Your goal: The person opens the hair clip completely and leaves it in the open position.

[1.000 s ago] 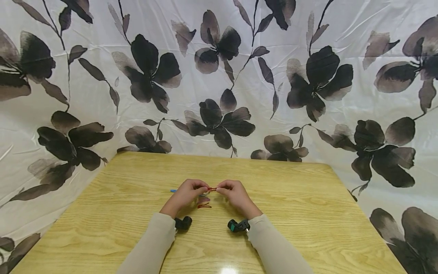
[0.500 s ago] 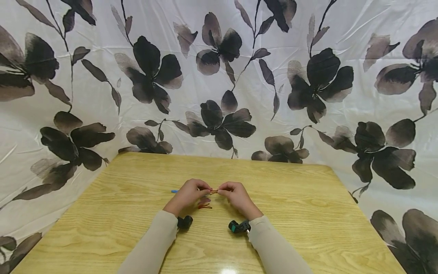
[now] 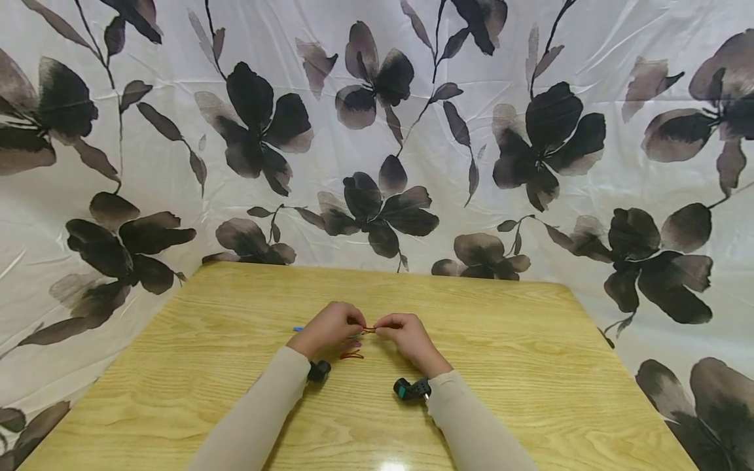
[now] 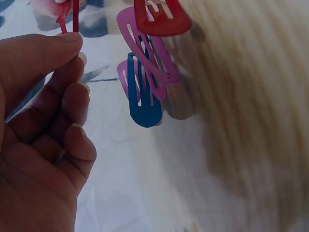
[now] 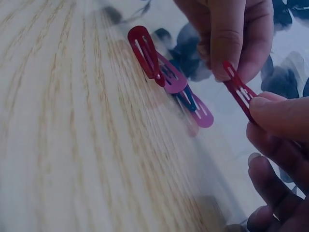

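A red snap hair clip [image 3: 369,330] is stretched between my two hands above the table, each end pinched. My left hand [image 3: 328,327] grips one end between thumb and forefinger; in the left wrist view its other fingers are curled loosely. My right hand [image 3: 408,335] pinches the opposite end, seen closely in the right wrist view, where the held clip [image 5: 243,94] slants with its slots showing. Close by lie a loose red hair clip [image 5: 138,44], a blue hair clip [image 4: 146,116] and pink hair clips [image 5: 203,117], overlapping in a small pile. In the head view my left hand hides part of it.
A wooden table [image 3: 501,353] spreads around the hands. Behind it hangs a white cloth [image 3: 459,39] with dark flower prints. Small black cameras [image 3: 410,389] are worn on both wrists.
My left hand has risen and shifted slightly, its wrist and sleeve turning with it. My right hand stays nearly still. Both keep pinching the red hair clip, and the pile has not moved.
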Motion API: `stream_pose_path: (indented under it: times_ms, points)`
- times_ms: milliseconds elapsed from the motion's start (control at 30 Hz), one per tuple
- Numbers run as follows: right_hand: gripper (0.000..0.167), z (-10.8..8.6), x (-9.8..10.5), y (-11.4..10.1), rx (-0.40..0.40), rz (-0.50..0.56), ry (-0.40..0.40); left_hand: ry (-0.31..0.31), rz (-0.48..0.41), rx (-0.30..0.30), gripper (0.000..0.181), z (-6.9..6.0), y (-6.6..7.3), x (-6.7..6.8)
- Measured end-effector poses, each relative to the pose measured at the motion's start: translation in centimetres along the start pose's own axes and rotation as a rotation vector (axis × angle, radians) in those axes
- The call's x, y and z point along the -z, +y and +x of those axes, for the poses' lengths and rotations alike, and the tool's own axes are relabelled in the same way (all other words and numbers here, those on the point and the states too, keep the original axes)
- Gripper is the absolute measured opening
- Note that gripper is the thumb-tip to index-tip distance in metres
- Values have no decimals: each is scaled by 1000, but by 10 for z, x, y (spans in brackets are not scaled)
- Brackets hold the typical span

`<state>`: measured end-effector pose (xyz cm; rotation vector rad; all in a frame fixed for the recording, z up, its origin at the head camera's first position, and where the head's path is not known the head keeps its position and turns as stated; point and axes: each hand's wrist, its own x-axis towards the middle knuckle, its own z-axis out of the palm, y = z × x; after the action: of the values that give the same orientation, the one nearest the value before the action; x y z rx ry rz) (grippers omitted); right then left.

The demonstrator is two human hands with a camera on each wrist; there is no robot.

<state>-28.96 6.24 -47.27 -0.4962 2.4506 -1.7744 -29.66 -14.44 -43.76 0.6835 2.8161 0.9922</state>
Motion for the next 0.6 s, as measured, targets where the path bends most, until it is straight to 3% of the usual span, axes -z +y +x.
stream_pose_path:
  times_ms: [367, 600]
  points:
    - [8, 1, -1, 3, 42, -191, 41, -70, 156, -76, 15, 6, 7, 1]
    - [7, 1, -2, 3, 73, -284, 50, -109, 196, -118, 19, 11, 8, 1]
